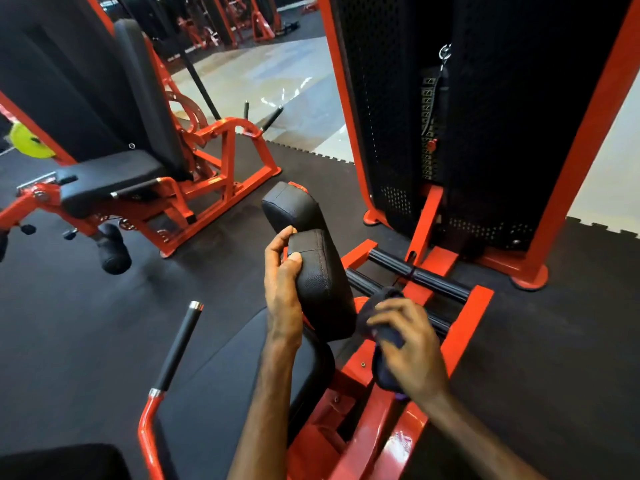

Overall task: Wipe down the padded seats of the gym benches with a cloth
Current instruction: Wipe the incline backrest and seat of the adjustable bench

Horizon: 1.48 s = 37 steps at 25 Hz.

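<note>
A black padded chest pad (pixel 322 289) stands upright on the red machine in front of me. My left hand (pixel 282 282) grips its left edge, thumb on the front face. A second black pad (pixel 289 207) sits just behind it. My right hand (pixel 407 344) holds a dark cloth (pixel 389 336) bunched in its fingers, just right of the pad and not touching it. The black padded seat (pixel 221 379) of this machine lies below my left forearm.
A red frame (pixel 465 327) with black footrest bars (pixel 419 273) lies ahead. The perforated weight stack tower (pixel 485 126) rises at right. A black-gripped handle (pixel 176 348) sticks up at left. Another red machine with black seat (pixel 114 171) stands at far left on dark rubber flooring.
</note>
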Each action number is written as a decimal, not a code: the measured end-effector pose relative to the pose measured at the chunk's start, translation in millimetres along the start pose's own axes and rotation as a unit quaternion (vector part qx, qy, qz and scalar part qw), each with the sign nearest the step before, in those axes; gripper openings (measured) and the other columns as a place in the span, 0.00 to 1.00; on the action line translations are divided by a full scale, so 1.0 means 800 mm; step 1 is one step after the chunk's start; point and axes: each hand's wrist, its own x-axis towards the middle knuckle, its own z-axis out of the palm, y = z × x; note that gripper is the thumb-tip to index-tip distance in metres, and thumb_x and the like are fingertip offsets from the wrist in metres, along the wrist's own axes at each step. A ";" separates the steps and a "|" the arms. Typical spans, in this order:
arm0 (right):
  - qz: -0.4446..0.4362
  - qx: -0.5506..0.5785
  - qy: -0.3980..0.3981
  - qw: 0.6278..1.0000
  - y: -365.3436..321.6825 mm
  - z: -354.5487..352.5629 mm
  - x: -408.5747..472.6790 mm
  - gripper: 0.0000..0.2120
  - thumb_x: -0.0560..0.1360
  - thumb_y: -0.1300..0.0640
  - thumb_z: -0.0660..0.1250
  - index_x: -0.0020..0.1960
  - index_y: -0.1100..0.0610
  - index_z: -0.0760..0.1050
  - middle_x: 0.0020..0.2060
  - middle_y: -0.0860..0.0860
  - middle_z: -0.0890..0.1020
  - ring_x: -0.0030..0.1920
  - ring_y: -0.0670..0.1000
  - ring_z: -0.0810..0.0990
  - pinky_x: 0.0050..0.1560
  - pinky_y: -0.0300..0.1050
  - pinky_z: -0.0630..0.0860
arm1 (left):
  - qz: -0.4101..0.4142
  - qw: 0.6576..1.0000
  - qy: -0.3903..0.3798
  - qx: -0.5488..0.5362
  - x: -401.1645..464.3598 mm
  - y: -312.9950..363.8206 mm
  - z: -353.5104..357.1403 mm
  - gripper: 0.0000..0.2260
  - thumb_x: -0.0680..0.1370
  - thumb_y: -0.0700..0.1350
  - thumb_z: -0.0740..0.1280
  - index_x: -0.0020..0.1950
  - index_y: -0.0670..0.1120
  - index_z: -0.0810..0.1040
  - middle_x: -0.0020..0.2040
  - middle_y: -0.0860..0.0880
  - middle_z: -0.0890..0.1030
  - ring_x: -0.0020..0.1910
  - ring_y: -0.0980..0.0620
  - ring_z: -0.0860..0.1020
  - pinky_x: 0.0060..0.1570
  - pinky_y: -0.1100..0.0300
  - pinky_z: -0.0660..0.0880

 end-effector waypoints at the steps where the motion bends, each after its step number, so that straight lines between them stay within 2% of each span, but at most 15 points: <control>1: 0.049 0.059 0.048 0.996 -0.005 -0.008 0.016 0.10 0.74 0.64 0.75 0.53 0.54 0.82 0.56 0.48 0.81 0.61 0.50 0.80 0.65 0.44 0.73 | 0.009 1.000 -0.005 0.002 0.000 0.000 0.000 0.22 0.80 0.45 0.61 0.75 0.49 0.75 0.62 0.55 0.84 0.57 0.56 0.81 0.57 0.59 0.78; 4: 0.183 0.233 0.003 0.955 -0.021 0.019 0.060 0.16 0.82 0.54 0.71 0.69 0.54 0.77 0.64 0.46 0.83 0.67 0.45 0.80 0.70 0.39 0.72 | 0.018 1.000 -0.002 -0.013 -0.002 0.002 0.003 0.22 0.81 0.44 0.61 0.75 0.47 0.75 0.58 0.57 0.85 0.53 0.58 0.81 0.51 0.64 0.79; 7: 0.220 0.232 -0.062 0.945 -0.017 0.073 0.091 0.21 0.82 0.45 0.64 0.71 0.53 0.77 0.66 0.47 0.83 0.69 0.47 0.79 0.74 0.46 0.72 | 0.022 1.000 0.000 -0.011 -0.002 0.000 0.006 0.21 0.80 0.44 0.61 0.74 0.46 0.75 0.57 0.57 0.84 0.53 0.58 0.81 0.52 0.63 0.78; 9: 0.240 0.255 -0.079 0.933 -0.017 0.071 0.112 0.16 0.81 0.46 0.66 0.66 0.51 0.80 0.62 0.47 0.86 0.65 0.49 0.82 0.71 0.47 0.75 | 0.013 1.000 -0.004 -0.007 -0.003 0.001 0.005 0.21 0.80 0.45 0.61 0.74 0.48 0.75 0.57 0.58 0.84 0.55 0.57 0.81 0.53 0.62 0.78; 11: 0.213 0.246 -0.083 0.942 -0.024 0.053 0.109 0.09 0.84 0.52 0.68 0.64 0.49 0.80 0.60 0.42 0.86 0.64 0.43 0.82 0.66 0.37 0.74 | 0.019 1.000 -0.012 -0.008 -0.004 0.003 0.001 0.21 0.80 0.45 0.61 0.74 0.49 0.74 0.59 0.59 0.84 0.57 0.57 0.81 0.55 0.63 0.78; 15: 0.176 0.248 -0.103 0.947 -0.022 0.012 0.089 0.12 0.84 0.56 0.67 0.66 0.53 0.80 0.62 0.44 0.86 0.66 0.43 0.81 0.69 0.37 0.73 | 0.029 0.999 -0.024 0.006 -0.003 0.001 0.002 0.21 0.80 0.46 0.62 0.73 0.48 0.76 0.60 0.59 0.84 0.58 0.59 0.81 0.56 0.65 0.77; 18: 0.199 0.278 -0.107 0.934 0.003 0.005 0.111 0.14 0.82 0.56 0.68 0.66 0.55 0.81 0.62 0.47 0.86 0.66 0.48 0.83 0.72 0.43 0.74 | 0.058 0.993 0.025 0.096 0.024 0.003 -0.013 0.18 0.81 0.54 0.67 0.69 0.51 0.80 0.64 0.54 0.83 0.63 0.55 0.81 0.64 0.50 0.79; 20: 0.219 0.309 -0.105 0.920 0.019 0.015 0.131 0.13 0.82 0.57 0.68 0.66 0.57 0.81 0.62 0.51 0.87 0.67 0.53 0.83 0.74 0.52 0.73 | 0.128 0.967 0.014 0.220 0.083 0.024 -0.030 0.18 0.79 0.55 0.73 0.68 0.54 0.81 0.70 0.54 0.79 0.71 0.53 0.77 0.68 0.43 0.77; 22: 0.227 0.328 -0.110 0.911 0.028 0.030 0.150 0.13 0.81 0.56 0.69 0.64 0.57 0.82 0.61 0.51 0.87 0.67 0.55 0.83 0.74 0.54 0.73 | 0.170 0.891 -0.104 0.408 0.161 0.051 -0.042 0.27 0.76 0.60 0.78 0.74 0.58 0.78 0.79 0.56 0.70 0.80 0.54 0.66 0.77 0.45 0.70; 25: 0.236 0.329 -0.121 0.906 0.042 0.050 0.189 0.13 0.80 0.54 0.69 0.64 0.54 0.82 0.61 0.47 0.87 0.66 0.50 0.83 0.72 0.49 0.74 | 0.057 0.759 -0.307 0.571 0.263 0.071 -0.026 0.43 0.67 0.77 0.73 0.80 0.64 0.70 0.86 0.59 0.59 0.86 0.53 0.51 0.85 0.49 0.53; 27: 0.239 0.338 -0.142 0.899 0.052 0.054 0.216 0.11 0.82 0.58 0.68 0.63 0.51 0.82 0.60 0.44 0.87 0.65 0.45 0.83 0.68 0.39 0.74 | -0.004 0.717 -0.377 0.587 0.292 0.065 -0.013 0.37 0.68 0.75 0.75 0.74 0.61 0.78 0.79 0.55 0.71 0.82 0.54 0.63 0.83 0.53 0.59; 29: 0.246 0.355 -0.161 0.887 0.063 0.050 0.229 0.12 0.83 0.61 0.67 0.64 0.52 0.81 0.60 0.42 0.86 0.64 0.42 0.83 0.64 0.33 0.74 | 0.010 0.718 -0.360 0.596 0.295 0.061 -0.005 0.31 0.70 0.75 0.72 0.63 0.56 0.83 0.61 0.56 0.80 0.66 0.56 0.77 0.72 0.54 0.71; 31: 0.250 0.360 -0.168 0.883 0.075 0.044 0.230 0.13 0.83 0.61 0.68 0.65 0.53 0.81 0.62 0.44 0.86 0.66 0.45 0.82 0.69 0.40 0.74 | -0.010 0.706 -0.281 0.650 0.290 0.066 -0.002 0.32 0.72 0.80 0.63 0.57 0.56 0.82 0.55 0.55 0.80 0.59 0.53 0.80 0.64 0.50 0.75; 34: 0.276 0.369 -0.163 0.872 0.090 0.045 0.230 0.13 0.84 0.62 0.67 0.66 0.54 0.81 0.63 0.47 0.86 0.68 0.49 0.82 0.74 0.53 0.73 | -0.110 0.634 -0.132 0.754 0.289 0.074 -0.009 0.36 0.73 0.85 0.50 0.60 0.61 0.81 0.62 0.51 0.83 0.63 0.41 0.81 0.63 0.45 0.77; 37: 0.279 0.366 -0.160 0.873 0.083 0.056 0.233 0.13 0.84 0.63 0.66 0.66 0.53 0.81 0.64 0.46 0.85 0.68 0.48 0.82 0.75 0.55 0.72 | -0.256 0.665 -0.065 0.699 0.283 0.085 -0.031 0.38 0.72 0.85 0.48 0.63 0.65 0.82 0.67 0.46 0.83 0.67 0.39 0.79 0.70 0.44 0.75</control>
